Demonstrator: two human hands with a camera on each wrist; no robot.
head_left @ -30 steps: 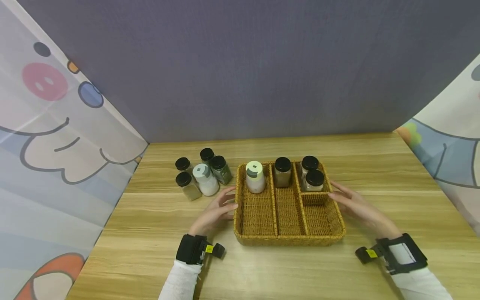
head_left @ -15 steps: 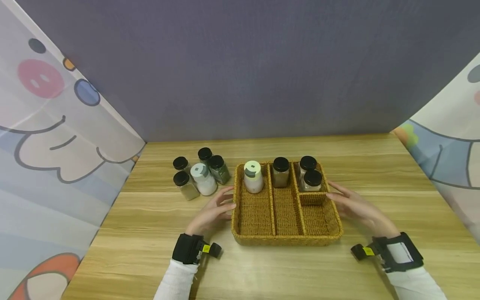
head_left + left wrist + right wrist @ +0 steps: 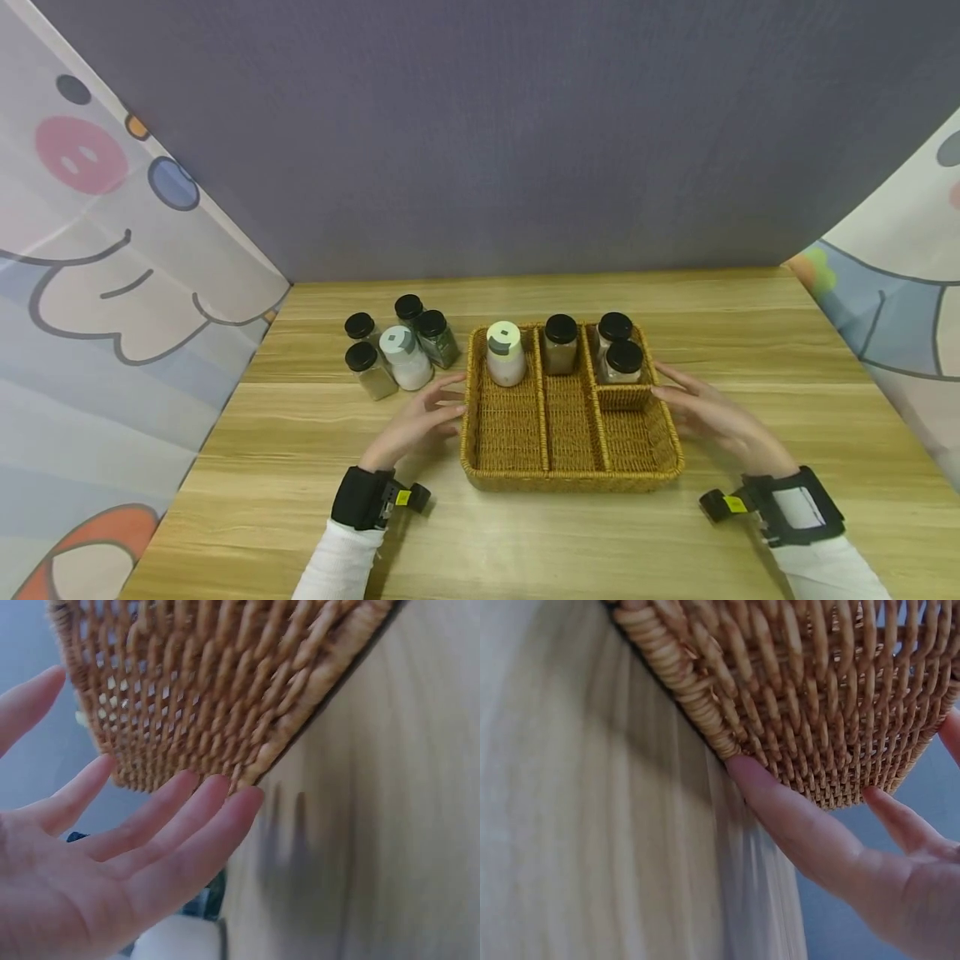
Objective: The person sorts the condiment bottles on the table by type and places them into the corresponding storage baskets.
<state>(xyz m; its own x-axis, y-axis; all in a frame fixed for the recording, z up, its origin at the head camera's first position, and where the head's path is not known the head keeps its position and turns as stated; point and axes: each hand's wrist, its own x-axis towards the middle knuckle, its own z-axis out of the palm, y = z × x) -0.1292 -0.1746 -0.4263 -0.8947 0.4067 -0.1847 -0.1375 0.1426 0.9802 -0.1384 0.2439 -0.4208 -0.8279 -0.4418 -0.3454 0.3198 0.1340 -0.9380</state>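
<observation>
A woven wicker basket (image 3: 558,481) with compartments sits on the wooden table. A white shaker bottle (image 3: 506,360) stands in its left compartment, and a black-lidded spice jar (image 3: 560,354) at the back of the middle one. Two more black-lidded jars (image 3: 622,365) share the back right compartment. Beside the basket's left wall is my left hand (image 3: 415,423), its fingers spread; contact is hard to tell. My right hand (image 3: 716,415) touches the right wall with extended fingers, and the right wrist view has a fingertip against the wicker (image 3: 810,712) near its base.
Left of the basket, behind my left hand, stands a cluster: a white shaker (image 3: 407,360) among several black-lidded jars (image 3: 371,372). A grey panel (image 3: 540,150) rises behind the table (image 3: 300,467). Cartoon-printed cloth (image 3: 82,333) hangs at both sides.
My left hand has drawn slightly left, away from the basket's wall. The right hand stays against the basket. The whole head view has shifted a little; the jars keep their places.
</observation>
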